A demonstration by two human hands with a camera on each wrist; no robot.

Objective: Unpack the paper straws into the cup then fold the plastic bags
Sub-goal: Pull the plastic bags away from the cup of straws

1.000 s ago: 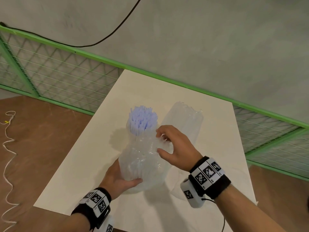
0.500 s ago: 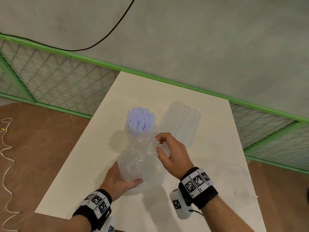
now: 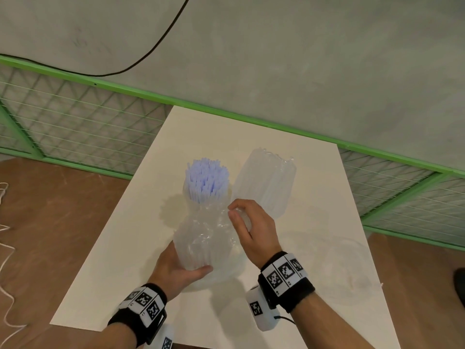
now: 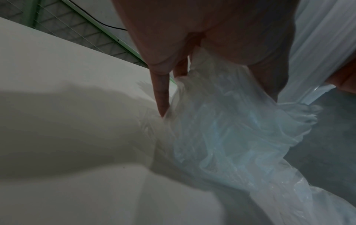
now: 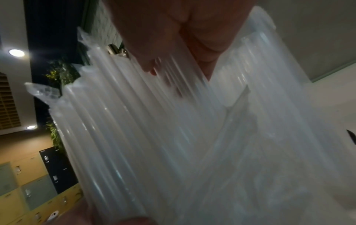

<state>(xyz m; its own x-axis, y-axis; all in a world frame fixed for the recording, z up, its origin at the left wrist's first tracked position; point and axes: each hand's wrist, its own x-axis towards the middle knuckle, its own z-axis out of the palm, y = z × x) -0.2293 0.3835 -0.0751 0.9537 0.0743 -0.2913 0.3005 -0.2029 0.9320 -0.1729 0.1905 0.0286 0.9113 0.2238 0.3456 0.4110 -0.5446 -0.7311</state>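
- While the left hand grips the bottom of a straw-filled plastic bag, holding it upright over the near part of the white table, the right hand pinches the crinkled plastic at its top.
- Just beyond, a cup stands packed with pale blue paper straws.
- To its right, a second bag of straws stands.

glossy crinkled plastic bag, matt table
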